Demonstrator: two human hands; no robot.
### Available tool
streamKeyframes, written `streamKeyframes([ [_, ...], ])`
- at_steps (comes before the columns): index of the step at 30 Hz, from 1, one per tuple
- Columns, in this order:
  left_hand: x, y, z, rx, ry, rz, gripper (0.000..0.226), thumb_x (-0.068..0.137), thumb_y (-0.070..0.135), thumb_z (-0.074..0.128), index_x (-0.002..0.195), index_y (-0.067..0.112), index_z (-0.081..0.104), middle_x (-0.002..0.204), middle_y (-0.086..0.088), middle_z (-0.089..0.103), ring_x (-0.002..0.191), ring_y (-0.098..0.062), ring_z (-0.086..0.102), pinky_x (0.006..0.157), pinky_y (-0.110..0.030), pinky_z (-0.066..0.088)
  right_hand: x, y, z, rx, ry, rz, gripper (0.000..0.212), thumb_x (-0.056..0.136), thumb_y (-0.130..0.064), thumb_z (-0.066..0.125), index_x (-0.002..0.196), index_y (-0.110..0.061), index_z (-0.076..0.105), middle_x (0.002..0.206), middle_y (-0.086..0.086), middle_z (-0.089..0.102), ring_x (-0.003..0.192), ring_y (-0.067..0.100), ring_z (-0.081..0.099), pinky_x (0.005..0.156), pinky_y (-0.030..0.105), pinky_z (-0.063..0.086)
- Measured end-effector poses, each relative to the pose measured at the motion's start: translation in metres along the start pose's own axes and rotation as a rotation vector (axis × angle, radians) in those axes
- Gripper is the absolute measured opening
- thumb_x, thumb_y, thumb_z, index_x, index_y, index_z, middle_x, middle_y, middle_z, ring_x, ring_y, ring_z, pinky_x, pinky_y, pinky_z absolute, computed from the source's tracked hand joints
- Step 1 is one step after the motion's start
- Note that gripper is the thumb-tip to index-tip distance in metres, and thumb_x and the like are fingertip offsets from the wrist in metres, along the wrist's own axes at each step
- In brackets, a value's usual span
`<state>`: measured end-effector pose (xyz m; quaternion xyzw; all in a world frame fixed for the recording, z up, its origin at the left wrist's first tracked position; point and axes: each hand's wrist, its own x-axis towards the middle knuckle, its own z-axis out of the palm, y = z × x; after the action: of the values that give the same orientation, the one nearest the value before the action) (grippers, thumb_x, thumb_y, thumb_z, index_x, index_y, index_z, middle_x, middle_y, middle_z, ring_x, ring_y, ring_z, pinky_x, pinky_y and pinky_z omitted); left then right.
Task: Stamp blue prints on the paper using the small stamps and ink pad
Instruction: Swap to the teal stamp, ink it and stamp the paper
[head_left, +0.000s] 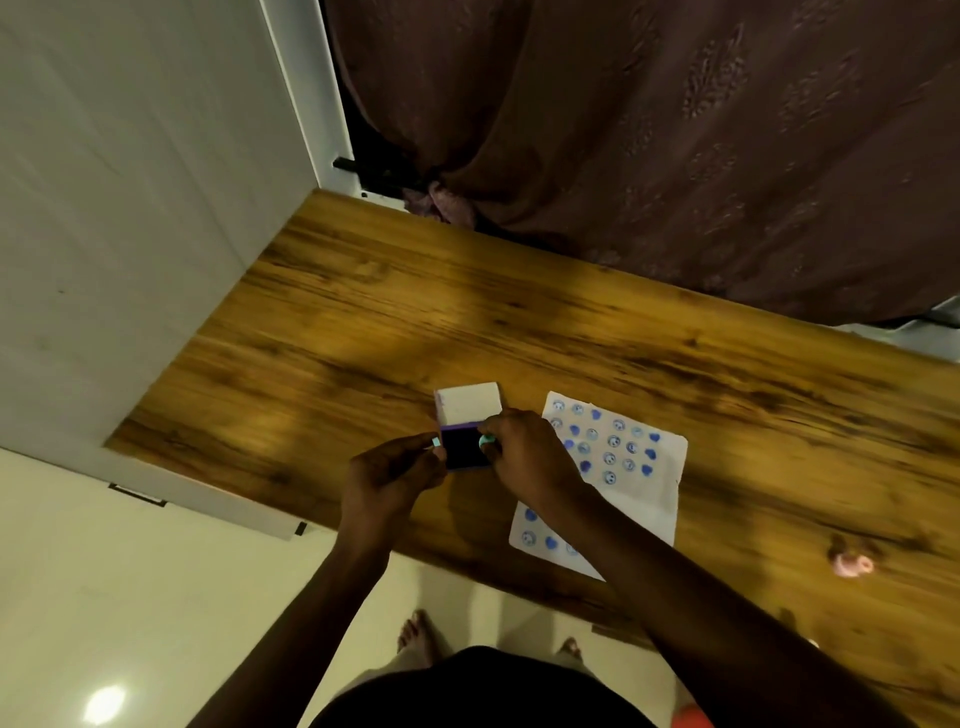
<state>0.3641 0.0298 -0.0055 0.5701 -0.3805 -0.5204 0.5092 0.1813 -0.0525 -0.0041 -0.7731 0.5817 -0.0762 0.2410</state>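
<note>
An open ink pad (462, 449) with a dark blue pad and a raised white lid (470, 404) lies on the wooden table. My left hand (387, 480) grips a small teal stamp (436, 442) at the pad's left edge. At the pad's right edge my right hand (524, 452) grips another teal stamp (485, 441), touching the pad. A white paper (644, 493) with several blue round and heart prints lies just right of the pad, partly hidden under my right forearm.
A small pink stamp (852, 564) lies on the table (363, 322) at the right. A brown curtain (675, 145) hangs behind the table; a white wall panel (130, 208) stands at the left. My bare feet show on the floor below the table's near edge.
</note>
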Motion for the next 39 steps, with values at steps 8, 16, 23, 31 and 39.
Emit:
streamKeyframes([
  [8,-0.001,0.007,0.017,0.036,-0.018,0.028,0.025,0.095,0.011,0.071,0.119,0.009,0.075,0.107,-0.003,0.083,0.097,-0.021,0.079,0.078,-0.032,0.065,0.002,0.003,-0.007,0.04,0.003,-0.002,0.027,0.094,-0.015,0.07,0.121,-0.019,0.071,0.123,0.012,0.071,0.114,0.028,0.068,0.096,0.038,0.058],
  [16,0.0,0.005,0.037,0.012,-0.068,-0.015,0.026,0.092,0.012,0.074,0.117,0.013,0.076,0.106,-0.004,0.082,0.095,-0.022,0.079,0.078,-0.031,0.064,-0.016,0.038,-0.049,0.457,0.168,0.086,0.026,0.081,-0.02,0.086,0.106,-0.015,0.078,0.104,0.001,0.08,0.091,0.008,0.074,0.08,0.018,0.059],
  [23,0.0,0.0,0.072,-0.01,-0.083,-0.036,0.02,0.089,0.006,0.076,0.107,0.017,0.076,0.099,-0.004,0.083,0.089,-0.026,0.08,0.075,-0.032,0.066,-0.086,0.112,-0.065,0.273,0.314,0.252,0.027,0.089,-0.022,0.079,0.115,-0.017,0.076,0.113,-0.001,0.079,0.097,0.008,0.074,0.085,0.02,0.059],
  [31,-0.002,-0.001,0.097,-0.064,-0.144,-0.054,0.021,0.085,-0.001,0.076,0.096,0.017,0.077,0.097,-0.006,0.082,0.09,-0.026,0.08,0.071,-0.029,0.065,-0.111,0.136,-0.045,0.15,0.262,0.343,0.019,0.093,-0.019,0.073,0.112,-0.017,0.071,0.12,0.004,0.076,0.104,0.021,0.075,0.082,0.022,0.056],
  [39,-0.004,0.003,0.098,-0.063,-0.146,-0.046,0.021,0.074,0.023,0.081,0.094,0.022,0.077,0.098,0.002,0.083,0.092,-0.023,0.08,0.069,-0.026,0.064,-0.103,0.141,-0.037,0.136,0.244,0.311,0.02,0.094,-0.022,0.072,0.114,-0.017,0.07,0.124,0.004,0.075,0.108,0.023,0.074,0.086,0.028,0.059],
])
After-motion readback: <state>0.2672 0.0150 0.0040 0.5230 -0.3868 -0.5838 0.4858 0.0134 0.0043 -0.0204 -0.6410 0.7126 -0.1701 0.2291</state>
